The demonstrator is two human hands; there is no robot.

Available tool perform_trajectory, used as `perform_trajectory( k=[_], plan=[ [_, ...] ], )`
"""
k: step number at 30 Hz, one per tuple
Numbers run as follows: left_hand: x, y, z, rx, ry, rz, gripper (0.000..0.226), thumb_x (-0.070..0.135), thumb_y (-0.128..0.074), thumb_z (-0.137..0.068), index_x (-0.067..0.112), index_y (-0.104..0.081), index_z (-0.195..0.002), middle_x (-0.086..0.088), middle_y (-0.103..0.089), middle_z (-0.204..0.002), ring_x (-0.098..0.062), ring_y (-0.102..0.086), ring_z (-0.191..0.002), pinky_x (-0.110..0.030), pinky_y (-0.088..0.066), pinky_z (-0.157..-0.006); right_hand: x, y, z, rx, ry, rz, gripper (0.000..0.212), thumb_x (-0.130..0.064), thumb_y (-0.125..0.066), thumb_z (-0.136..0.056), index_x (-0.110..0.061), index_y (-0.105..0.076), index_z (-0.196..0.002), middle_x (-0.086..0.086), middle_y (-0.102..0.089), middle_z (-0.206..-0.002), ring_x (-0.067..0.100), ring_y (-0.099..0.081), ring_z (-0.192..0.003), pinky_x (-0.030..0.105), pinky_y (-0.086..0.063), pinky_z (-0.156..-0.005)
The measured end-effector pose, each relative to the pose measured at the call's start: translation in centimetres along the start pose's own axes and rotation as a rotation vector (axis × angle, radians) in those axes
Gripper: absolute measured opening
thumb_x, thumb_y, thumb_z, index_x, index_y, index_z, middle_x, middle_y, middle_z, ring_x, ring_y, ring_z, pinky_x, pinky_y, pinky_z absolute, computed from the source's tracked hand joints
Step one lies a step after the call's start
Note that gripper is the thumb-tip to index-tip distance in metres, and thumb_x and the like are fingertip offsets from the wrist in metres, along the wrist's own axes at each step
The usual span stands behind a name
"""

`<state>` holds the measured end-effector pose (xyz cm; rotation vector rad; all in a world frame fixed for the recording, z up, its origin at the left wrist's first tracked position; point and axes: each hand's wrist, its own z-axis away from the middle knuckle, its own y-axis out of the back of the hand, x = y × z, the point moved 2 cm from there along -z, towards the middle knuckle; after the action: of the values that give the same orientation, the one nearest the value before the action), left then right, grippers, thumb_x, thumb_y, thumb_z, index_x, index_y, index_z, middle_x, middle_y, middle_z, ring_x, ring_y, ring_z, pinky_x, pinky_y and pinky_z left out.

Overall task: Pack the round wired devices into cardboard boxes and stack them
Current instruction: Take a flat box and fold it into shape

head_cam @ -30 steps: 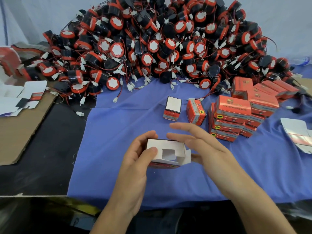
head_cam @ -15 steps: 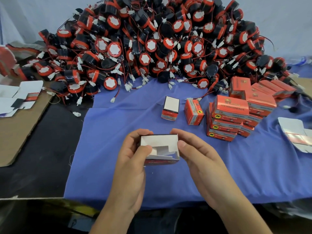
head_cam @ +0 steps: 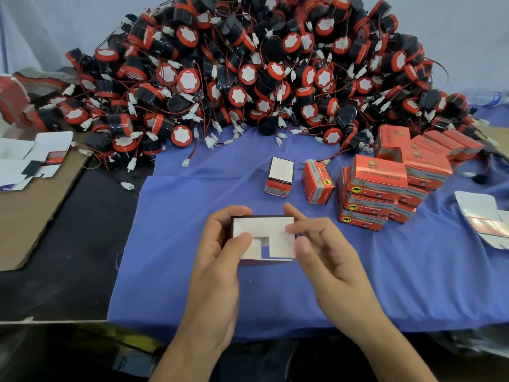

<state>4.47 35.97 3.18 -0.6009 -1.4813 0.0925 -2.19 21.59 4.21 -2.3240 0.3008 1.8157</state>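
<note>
White cardboard flaps of a small box point(head_cam: 264, 237) are pinched between the left hand point(head_cam: 220, 260) and the right hand point(head_cam: 325, 255), fingers closed on its sides above the blue cloth point(head_cam: 170, 244). Beyond, two single boxes point(head_cam: 298, 179) and stacked red boxes point(head_cam: 385, 188) are seen, then the heaped round wired devices point(head_cam: 248, 78).

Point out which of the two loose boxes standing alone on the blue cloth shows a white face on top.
The left one, nearer the middle of the cloth. Its top is plain white, whereas its neighbour beside the stack shows only printed red faces.
</note>
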Motion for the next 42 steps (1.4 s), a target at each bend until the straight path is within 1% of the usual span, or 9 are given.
perform_trajectory(
  k=[4,8,11,14,19,23,31,37,42],
  plan=[
    [0.3,0.1,0.2,-0.028,-0.015,-0.027,0.029,0.023,-0.062,-0.087,0.024,-0.066,-0.116,-0.004,-0.068,-0.114,-0.021,-0.066,-0.102,-0.038,-0.05,-0.088,-0.3,0.2,0.6,-0.053,0.007,0.01,0.035,-0.034,-0.072,-0.085,-0.013,-0.065,-0.112,-0.013,-0.055,-0.15,0.006,-0.044,-0.145,0.02,-0.045,-0.106],
    [0.6,-0.3,0.6,-0.077,-0.067,-0.092,0.039,0.041,-0.067,-0.083,0.028,-0.063,-0.12,-0.001,-0.066,-0.117,-0.022,-0.066,-0.107,-0.035,-0.053,-0.086,-0.2,-0.3,0.6,0.068,0.039,0.002,0.031,-0.034,-0.08,-0.08,-0.013,-0.065,-0.098,-0.006,-0.062,-0.144,0.011,-0.05,-0.141,0.043,-0.052,-0.107],
    [0.7,-0.3,0.8,-0.112,-0.097,-0.073,0.04,0.043,-0.066,-0.085,0.028,-0.062,-0.122,-0.004,-0.064,-0.123,-0.025,-0.065,-0.113,-0.034,-0.054,-0.09,-0.6,-0.9,0.6,0.123,0.046,-0.098,0.037,-0.04,-0.086,-0.078,-0.016,-0.066,-0.098,-0.003,-0.063,-0.142,0.017,-0.052,-0.141,0.044,-0.051,-0.107],
    [0.7,-0.4,0.9,-0.126,-0.109,-0.019,0.037,0.042,-0.063,-0.086,0.028,-0.064,-0.12,-0.004,-0.064,-0.125,-0.024,-0.064,-0.113,-0.03,-0.054,-0.088,-0.6,-1.2,0.5,0.175,0.029,-0.156,0.028,-0.018,-0.084,-0.08,-0.023,-0.067,-0.102,-0.001,-0.065,-0.139,0.02,-0.057,-0.135,0.048,-0.048,-0.108],
    [1.0,-0.9,1.4,-0.092,-0.3,-0.223,0.026,0.029,-0.062,-0.089,0.034,-0.064,-0.114,0.007,-0.065,-0.124,-0.014,-0.063,-0.116,-0.023,-0.054,-0.089,-0.4,-1.8,0.6,0.235,-0.002,-0.237,0.043,0.007,-0.076,-0.081,-0.009,-0.061,-0.119,0.002,-0.07,-0.125,0.018,-0.067,-0.111,0.036,-0.056,-0.093],
    [0.9,-1.3,1.5,-0.066,-0.37,-0.396,0.029,0.027,-0.061,-0.087,0.037,-0.061,-0.114,0.001,-0.061,-0.127,-0.028,-0.058,-0.126,-0.026,-0.053,-0.094,-0.2,-2.2,0.8,0.257,-0.028,-0.339,0.046,0.026,-0.058,-0.085,-0.004,-0.061,-0.119,0.005,-0.073,-0.117,0.017,-0.07,-0.109,0.03,-0.059,-0.085],
    [0.3,-1.6,1.4,-0.01,-0.429,-0.419,0.05,-0.006,-0.058,-0.075,0.034,-0.061,-0.105,-0.002,-0.063,-0.118,-0.032,-0.059,-0.122,-0.036,-0.052,-0.097,0.0,-3.2,0.9,0.368,-0.054,-0.325,0.055,0.032,-0.06,-0.079,-0.013,-0.069,-0.108,0.008,-0.076,-0.111,0.022,-0.073,-0.105,0.026,-0.059,-0.08],
    [0.0,-1.3,1.2,0.025,-0.273,-0.161,0.044,-0.001,-0.058,-0.082,0.035,-0.068,-0.105,0.007,-0.067,-0.123,-0.019,-0.064,-0.118,-0.034,-0.056,-0.092,-0.4,-3.4,0.8,0.388,-0.064,-0.34,0.056,0.025,-0.064,-0.082,-0.019,-0.07,-0.117,0.004,-0.076,-0.108,0.016,-0.072,-0.1,0.023,-0.058,-0.077],
    [0.7,-0.8,0.9,-0.081,-0.017,0.138,0.037,0.016,-0.068,-0.085,0.026,-0.071,-0.121,0.0,-0.07,-0.121,-0.017,-0.068,-0.106,-0.023,-0.056,-0.081,-0.8,-2.8,0.6,0.339,-0.04,-0.367,0.052,0.002,-0.083,-0.074,-0.021,-0.073,-0.12,0.007,-0.073,-0.125,0.02,-0.065,-0.123,0.028,-0.054,-0.1]
  ],
)
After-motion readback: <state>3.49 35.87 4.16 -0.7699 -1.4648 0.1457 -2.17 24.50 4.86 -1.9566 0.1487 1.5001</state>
